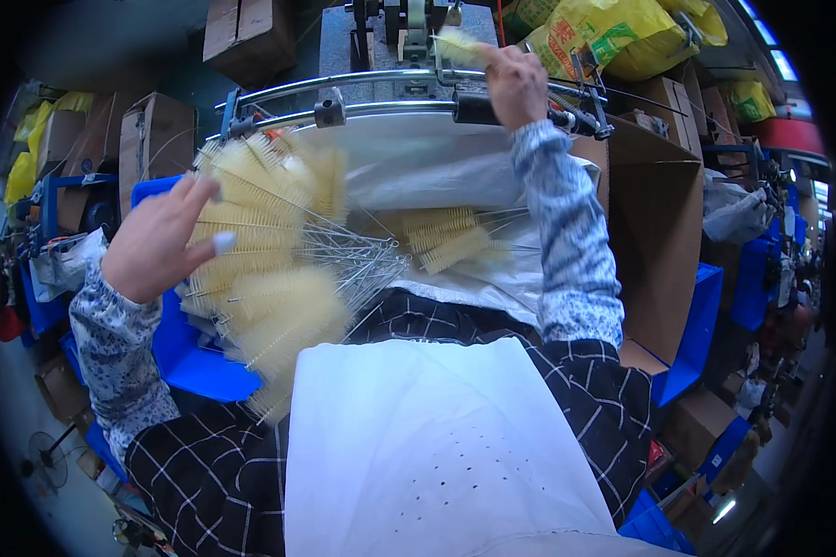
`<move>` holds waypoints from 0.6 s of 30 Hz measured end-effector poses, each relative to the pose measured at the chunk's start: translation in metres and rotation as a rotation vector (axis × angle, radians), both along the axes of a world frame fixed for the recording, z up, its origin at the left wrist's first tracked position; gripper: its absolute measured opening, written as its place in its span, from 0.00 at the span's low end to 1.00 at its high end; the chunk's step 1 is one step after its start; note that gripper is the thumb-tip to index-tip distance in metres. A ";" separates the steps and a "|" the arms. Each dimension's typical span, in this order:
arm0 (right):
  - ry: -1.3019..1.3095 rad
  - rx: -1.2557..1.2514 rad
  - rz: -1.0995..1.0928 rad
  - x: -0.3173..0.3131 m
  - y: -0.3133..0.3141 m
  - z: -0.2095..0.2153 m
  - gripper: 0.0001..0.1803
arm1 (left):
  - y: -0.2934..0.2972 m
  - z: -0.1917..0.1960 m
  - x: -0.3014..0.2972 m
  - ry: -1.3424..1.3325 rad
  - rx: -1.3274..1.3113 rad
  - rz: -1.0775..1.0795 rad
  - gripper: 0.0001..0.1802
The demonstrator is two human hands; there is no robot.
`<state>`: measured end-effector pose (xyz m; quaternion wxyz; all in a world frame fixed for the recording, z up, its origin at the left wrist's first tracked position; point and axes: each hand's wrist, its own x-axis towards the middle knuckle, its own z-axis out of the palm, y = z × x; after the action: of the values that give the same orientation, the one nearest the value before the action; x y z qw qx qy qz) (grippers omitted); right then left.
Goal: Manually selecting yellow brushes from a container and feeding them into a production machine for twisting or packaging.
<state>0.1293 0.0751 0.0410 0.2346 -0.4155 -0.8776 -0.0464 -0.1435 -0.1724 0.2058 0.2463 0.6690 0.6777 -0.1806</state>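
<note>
Left hand (163,243) is spread flat, fingers splayed, resting on top of a fat bunch of brushes (260,251), the pale yellow bristly kind on twisted wire stems. The bunch is fanned out over the edge of a blue bin (190,357) on the person's left, bristle ends toward the hand and the wire stems (353,260) pointing right toward the middle. It's blurry there, so I can't tell if any fingers are actually gripping one or just pressing down on the lot.

Right hand (515,82) is way up at the far side, closed around a single brush (457,45), pinching it so the bristle head pokes out left of the knuckles, right in front of the machine (409,28). Below the hand run two curved metal rails (362,93) with a black grip (478,110) on the lower one.

A few more brushes (450,239) lie on the grey plastic sheet (437,167) between rails and lap, near its right side. A white cloth (427,446) covers the lap, and there's an open cardboard box (650,241) on the right.

My read: this is the feed-one-into-the-machine step, with the left hand holding the stock ready. The next move probably calls for lining that single brush up straight with the machine's fixture, and the left hand picking just one stem out of the tangle, which looks fiddly since the wires cross over each other.
</note>
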 end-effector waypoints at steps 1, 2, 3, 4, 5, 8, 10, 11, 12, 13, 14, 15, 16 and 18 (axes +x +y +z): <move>-0.051 -0.005 -0.085 0.001 0.013 -0.004 0.12 | -0.002 0.002 0.003 0.001 0.005 -0.004 0.26; -0.052 0.000 -0.092 0.002 0.019 -0.008 0.12 | -0.003 0.003 0.006 -0.057 -0.066 0.093 0.26; -0.095 -0.069 -0.125 -0.003 0.021 -0.008 0.13 | -0.006 0.005 0.009 -0.112 -0.141 0.200 0.26; -0.141 -0.138 -0.160 -0.008 0.024 -0.009 0.14 | -0.010 0.005 0.007 -0.111 -0.139 0.201 0.26; -0.141 -0.116 -0.161 -0.010 0.029 -0.013 0.14 | -0.013 0.001 0.003 -0.152 -0.065 0.162 0.25; -0.156 -0.088 -0.115 -0.016 0.031 -0.016 0.14 | -0.019 -0.003 -0.008 -0.219 0.022 0.098 0.25; -0.151 -0.090 -0.102 -0.017 0.032 -0.015 0.14 | -0.019 -0.003 -0.010 -0.246 0.033 0.069 0.24; -0.144 -0.090 -0.089 -0.016 0.031 -0.015 0.14 | -0.018 0.000 -0.008 -0.256 0.010 0.136 0.23; -0.145 -0.089 -0.089 -0.016 0.031 -0.015 0.14 | -0.016 0.002 -0.007 -0.265 -0.012 0.203 0.22; -0.133 -0.096 -0.080 -0.016 0.031 -0.015 0.14 | -0.016 0.002 -0.003 -0.267 -0.011 0.205 0.22; -0.121 -0.102 -0.071 -0.016 0.031 -0.016 0.14 | -0.016 0.003 0.002 -0.232 0.019 0.253 0.22; -0.123 -0.102 -0.073 -0.015 0.031 -0.017 0.14 | -0.017 0.003 0.006 -0.199 0.048 0.299 0.21; -0.125 -0.090 -0.077 -0.015 0.032 -0.018 0.14 | -0.016 0.003 0.008 -0.201 0.049 0.298 0.21; -0.127 -0.078 -0.079 -0.014 0.034 -0.020 0.14 | -0.017 0.002 0.009 -0.251 -0.004 0.312 0.21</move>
<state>0.1153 0.1090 0.0206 0.1603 -0.4546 -0.8748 -0.0476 -0.1340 -0.1895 0.2081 0.3549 0.5728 0.7367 -0.0568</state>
